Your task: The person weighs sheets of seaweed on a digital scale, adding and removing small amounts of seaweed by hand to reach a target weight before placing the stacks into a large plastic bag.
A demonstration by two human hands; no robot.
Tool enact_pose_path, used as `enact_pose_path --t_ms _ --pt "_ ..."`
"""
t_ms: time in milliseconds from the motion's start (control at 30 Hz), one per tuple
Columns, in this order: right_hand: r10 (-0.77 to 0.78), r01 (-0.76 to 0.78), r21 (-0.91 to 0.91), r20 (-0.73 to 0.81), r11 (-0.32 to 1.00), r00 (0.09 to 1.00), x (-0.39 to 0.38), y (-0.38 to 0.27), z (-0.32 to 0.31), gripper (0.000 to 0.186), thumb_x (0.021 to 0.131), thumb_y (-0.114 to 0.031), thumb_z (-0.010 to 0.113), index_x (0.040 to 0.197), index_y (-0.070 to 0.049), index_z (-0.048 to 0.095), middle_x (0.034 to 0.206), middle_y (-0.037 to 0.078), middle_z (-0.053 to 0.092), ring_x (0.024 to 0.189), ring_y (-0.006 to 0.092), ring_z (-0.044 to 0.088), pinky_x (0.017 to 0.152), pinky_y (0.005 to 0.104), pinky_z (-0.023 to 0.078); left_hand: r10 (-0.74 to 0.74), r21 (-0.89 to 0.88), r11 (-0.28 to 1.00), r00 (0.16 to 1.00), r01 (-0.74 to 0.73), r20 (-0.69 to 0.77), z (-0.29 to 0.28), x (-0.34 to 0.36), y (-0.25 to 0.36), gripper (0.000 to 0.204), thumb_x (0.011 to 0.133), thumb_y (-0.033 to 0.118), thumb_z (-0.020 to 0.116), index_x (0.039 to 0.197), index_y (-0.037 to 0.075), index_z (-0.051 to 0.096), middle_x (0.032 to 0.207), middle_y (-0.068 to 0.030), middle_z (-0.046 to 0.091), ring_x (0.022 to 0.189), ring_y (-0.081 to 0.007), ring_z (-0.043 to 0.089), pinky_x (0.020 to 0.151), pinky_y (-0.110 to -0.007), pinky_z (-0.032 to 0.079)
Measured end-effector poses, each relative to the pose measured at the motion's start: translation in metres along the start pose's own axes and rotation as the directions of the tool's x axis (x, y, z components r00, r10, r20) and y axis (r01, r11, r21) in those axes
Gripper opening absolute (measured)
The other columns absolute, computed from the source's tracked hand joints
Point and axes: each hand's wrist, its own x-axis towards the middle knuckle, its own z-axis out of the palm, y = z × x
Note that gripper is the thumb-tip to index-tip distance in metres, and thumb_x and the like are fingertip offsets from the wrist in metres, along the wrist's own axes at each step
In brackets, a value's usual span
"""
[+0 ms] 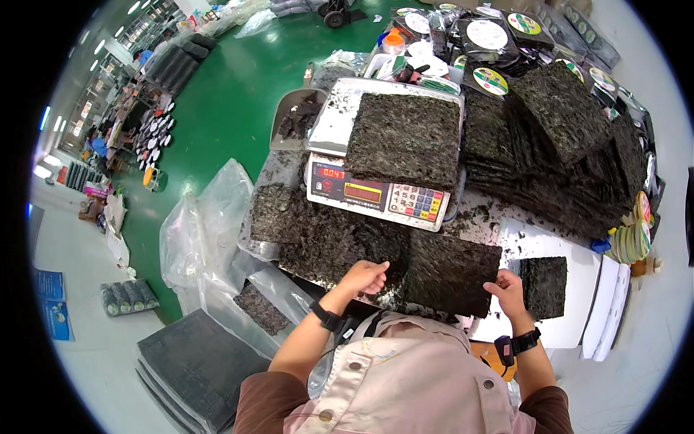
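Dark dried seaweed sheets lie along the front of the table. My right hand [508,291] pinches the right edge of one square seaweed sheet [452,271] between thumb and fingers. Just left of that sheet, my left hand [367,278] is curled closed over a loose seaweed pile [336,242]; whether anything is inside its fingers is hidden. Beyond both hands stands a white digital scale [314,189] with a lit red display. A square seaweed stack [405,134] rests on its pan and overhangs the front edge.
Right of the scale is a tall, uneven seaweed heap [564,130]. Labelled round-sticker packs [488,36] crowd the back. A smaller seaweed piece [543,287] lies on a white board [578,304] at right. Clear plastic bags [206,231] hang at left, above dark stacked bundles [191,362].
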Motion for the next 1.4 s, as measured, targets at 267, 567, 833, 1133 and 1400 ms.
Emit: enact_pose_path --t_ms 267,567,833,1133,1400 --pt "-0.736 0.760 -0.376 0.242 0.529 0.632 0.016 -0.056 0.051 0.026 0.060 0.011 0.060 0.079 -0.007 0.064 0.105 0.009 0.058 0.079 0.0228 0.053 0.071 0.0321 0.046 0.372 -0.704 0.646 0.927 -0.295 -0.047 -0.015 -0.050 0.029 0.036 0.092 0.026 0.052 0.116 0.000 0.050 0.112 -0.0067 0.059 0.103 -0.0134 0.056 0.089 -0.027 0.045" --pt "-0.805 0.710 -0.505 0.046 0.492 0.591 0.061 -0.044 0.074 0.032 0.066 0.015 0.058 0.091 -0.005 0.055 0.111 0.015 0.044 0.090 0.0276 0.055 0.081 0.0362 0.045 0.548 -0.597 0.657 0.835 -0.461 -0.042 -0.022 -0.079 0.059 0.045 0.076 -0.002 0.064 0.119 0.001 0.050 0.113 -0.0057 0.059 0.102 -0.0146 0.056 0.092 -0.028 0.042" --pt "-0.810 0.802 -0.517 0.307 0.299 0.500 0.080 -0.073 0.076 0.032 0.072 0.009 0.058 0.100 -0.005 0.059 0.094 0.012 0.057 0.085 0.0244 0.060 0.073 0.0319 0.049 0.544 -0.587 0.631 0.829 -0.507 -0.131 -0.034 -0.078 0.048 0.045 0.085 0.029 0.056 0.118 -0.001 0.050 0.112 -0.0113 0.059 0.099 -0.0229 0.058 0.089 -0.038 0.045" --pt "-0.421 0.391 -0.165 -0.223 0.905 0.879 0.162 -0.170 0.098 0.035 0.086 -0.013 0.060 0.117 0.001 0.055 0.070 0.000 0.056 0.061 0.0047 0.046 0.055 0.0219 0.040 0.576 -0.789 0.484 0.817 -0.377 -0.037 -0.035 -0.068 0.045 0.060 0.092 0.054 0.033 0.076 0.001 0.056 0.061 -0.0082 0.053 0.055 -0.0204 0.052 0.057 -0.033 0.048" --pt "-0.436 0.312 -0.405 -0.262 0.860 0.861 0.115 -0.106 0.077 0.022 0.085 -0.015 0.059 0.098 0.002 0.061 0.084 0.012 0.060 0.073 0.0172 0.057 0.065 0.0276 0.045 0.253 -0.326 0.920 0.965 -0.218 0.069 -0.005 -0.018 0.024 0.035 0.090 0.038 0.052 0.097 0.005 0.063 0.085 -0.0029 0.063 0.078 -0.0123 0.060 0.071 -0.030 0.050"
